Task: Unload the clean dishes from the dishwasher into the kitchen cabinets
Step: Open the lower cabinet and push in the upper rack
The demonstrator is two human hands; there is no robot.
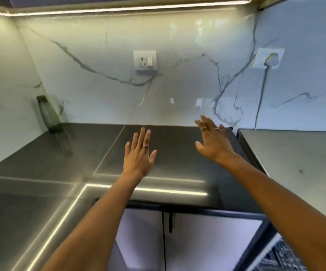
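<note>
Both my hands are stretched out above the dark countertop (pixel 170 159), palms down, holding nothing. My left hand (pixel 138 153) has its fingers spread and a ring on one finger. My right hand (pixel 214 141) reaches further back and to the right, fingers apart, with rings on two fingers. Below the counter edge are two closed grey cabinet doors (pixel 197 239) with a dark handle (pixel 170 222). At the bottom right corner a patterned dark-and-white object (pixel 279 259) shows in part; I cannot tell what it is. No dishes are in view.
A dark bottle (pixel 47 114) stands in the back left corner of the counter. The marble backsplash carries a socket plate (pixel 145 60) and a second socket with a plug and cable (pixel 269 59). A grey appliance top (pixel 299 165) adjoins the counter on the right.
</note>
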